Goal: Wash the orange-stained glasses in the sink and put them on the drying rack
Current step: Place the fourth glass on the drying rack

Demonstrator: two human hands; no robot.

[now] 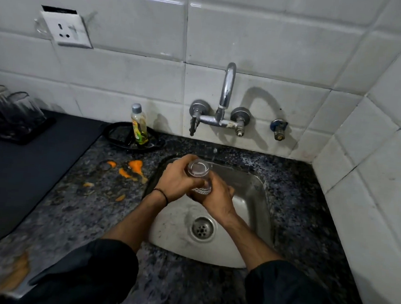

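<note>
A clear glass point(198, 170) is held over the steel sink point(250, 202), its base tilted up toward me. My left hand point(177, 182) grips its upper side. My right hand point(216, 197) wraps round its lower end. A thin stream of water falls from the tap point(226, 92) just behind the glass. Two upturned glasses point(15, 105) stand on the dark drying rack point(27, 130) at the far left.
Orange stains point(128, 169) spot the granite counter point(84, 205) left of the sink. A soap bottle point(139, 123) stands on a black dish point(115, 134) by the wall. A dark mat point(22, 170) covers the counter's left part. Tiled walls close the back and right.
</note>
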